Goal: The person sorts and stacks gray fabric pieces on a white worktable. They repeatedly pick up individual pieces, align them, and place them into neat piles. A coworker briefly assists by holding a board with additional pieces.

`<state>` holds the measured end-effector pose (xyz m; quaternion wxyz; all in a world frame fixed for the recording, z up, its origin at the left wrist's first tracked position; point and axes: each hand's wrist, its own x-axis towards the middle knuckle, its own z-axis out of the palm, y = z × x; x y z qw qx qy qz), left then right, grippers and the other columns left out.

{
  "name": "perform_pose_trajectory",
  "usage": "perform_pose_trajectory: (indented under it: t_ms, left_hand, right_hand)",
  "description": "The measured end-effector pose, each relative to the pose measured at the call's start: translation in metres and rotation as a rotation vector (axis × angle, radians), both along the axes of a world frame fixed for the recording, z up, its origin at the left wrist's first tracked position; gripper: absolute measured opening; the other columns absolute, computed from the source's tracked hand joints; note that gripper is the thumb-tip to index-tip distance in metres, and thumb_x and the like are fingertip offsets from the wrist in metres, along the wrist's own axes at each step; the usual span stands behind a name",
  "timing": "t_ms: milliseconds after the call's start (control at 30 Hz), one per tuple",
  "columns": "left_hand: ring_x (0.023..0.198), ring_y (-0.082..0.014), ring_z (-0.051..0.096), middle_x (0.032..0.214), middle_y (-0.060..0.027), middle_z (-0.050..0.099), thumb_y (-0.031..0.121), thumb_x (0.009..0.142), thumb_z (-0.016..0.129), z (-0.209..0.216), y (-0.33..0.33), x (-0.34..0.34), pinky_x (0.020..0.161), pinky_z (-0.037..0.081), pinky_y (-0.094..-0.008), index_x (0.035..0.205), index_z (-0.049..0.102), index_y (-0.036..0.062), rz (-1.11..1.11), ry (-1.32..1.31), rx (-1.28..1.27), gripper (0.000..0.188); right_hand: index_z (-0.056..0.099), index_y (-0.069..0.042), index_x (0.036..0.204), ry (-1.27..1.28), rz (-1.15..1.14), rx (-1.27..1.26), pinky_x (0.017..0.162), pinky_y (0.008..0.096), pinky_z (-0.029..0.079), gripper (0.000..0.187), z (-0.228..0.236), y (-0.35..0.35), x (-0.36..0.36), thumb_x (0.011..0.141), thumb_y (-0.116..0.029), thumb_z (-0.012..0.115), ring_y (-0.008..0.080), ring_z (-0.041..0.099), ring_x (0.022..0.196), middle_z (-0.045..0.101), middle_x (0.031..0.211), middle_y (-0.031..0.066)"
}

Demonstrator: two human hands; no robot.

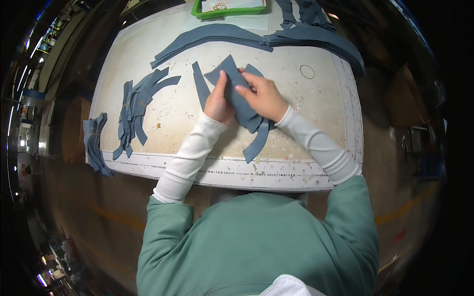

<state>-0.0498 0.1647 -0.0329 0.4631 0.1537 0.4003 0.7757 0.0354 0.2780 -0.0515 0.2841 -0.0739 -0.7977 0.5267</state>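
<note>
Both hands met over the middle of the table point(316, 163), working a blue-grey fabric piece point(232, 74) that lay flat on the worn white top. The left hand point(218, 101) was closed on the piece's left edge, thumb over the cloth and fingers beneath or beside it. The right hand point(261, 96) pressed down from the right, fingers curled over the piece's upper edge. Under the hands more cut pieces seemed to be stacked, with a curved strip point(257, 143) trailing out toward the near edge and a narrow strip point(200, 86) just beside the left hand. By the look of it, the step in hand was squaring or peeling one cut piece from a small stack; a next move would call for a clean pinch on a single layer, since the thin cloth would cling to the one below. Well apart to the left lay a loose pile of strips point(136, 106), and another bundle point(95, 143) hung over the table's left edge. Along the far side long curved pieces point(222, 34) were laid in a sweep, with a thicker stack point(321, 39) to the far right. A green tray point(229, 11) sat at the far edge, and a thin ring point(307, 72) lay on the bare top right of the hands.
</note>
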Motion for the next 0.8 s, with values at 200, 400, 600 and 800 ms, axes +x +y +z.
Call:
perform_pose_trajectory:
  t_ms: [200,400,600,800]
  left_hand:
    - [0.094,-0.012,0.064,0.112,-0.0047,0.066,0.027,0.097,0.053,0.013,-0.024,-0.057,0.079,0.051,-0.0252,0.118,0.059,0.0088,0.2,0.644,-0.243,0.028]
    - [0.061,-0.015,0.056,0.076,-0.0061,0.064,0.037,0.09,0.061,0.001,-0.022,-0.059,0.063,0.047,-0.0275,0.09,0.072,0.0063,0.271,1.194,-0.751,0.032]
    - [0.076,-0.024,0.064,0.086,-0.0116,0.064,0.035,0.069,0.081,-0.01,-0.017,-0.023,0.073,0.051,-0.0329,0.086,0.072,0.0069,0.069,1.509,-0.796,0.034]
    - [0.084,-0.0265,0.065,0.089,-0.0122,0.063,0.029,0.067,0.078,-0.005,-0.015,-0.015,0.078,0.051,-0.0352,0.081,0.071,0.0082,-0.169,1.376,-0.858,0.026]
  right_hand:
    - [0.052,0.006,0.126,-0.272,-0.242,0.224,0.079,0.0263,0.05,0.042,0.014,0.11,0.02,0.092,-0.017,0.06,0.0152,0.064,0.091,0.067,0.107,0.0139]
    - [0.062,-0.006,0.117,-0.527,-0.374,0.47,0.09,0.0393,0.048,0.035,0.003,0.138,0.038,0.086,-0.022,0.063,0.0352,0.061,0.104,0.065,0.108,0.02]
    - [0.066,-0.007,0.105,-0.282,-0.359,0.598,0.081,0.0391,0.051,0.026,0.028,0.1,0.038,0.083,-0.021,0.068,0.033,0.065,0.091,0.066,0.091,0.017]
    - [0.067,-0.001,0.091,-0.764,-0.169,0.554,0.081,0.0394,0.052,0.041,0.032,0.049,0.037,0.074,-0.037,0.077,0.0315,0.065,0.09,0.066,0.091,0.0154]
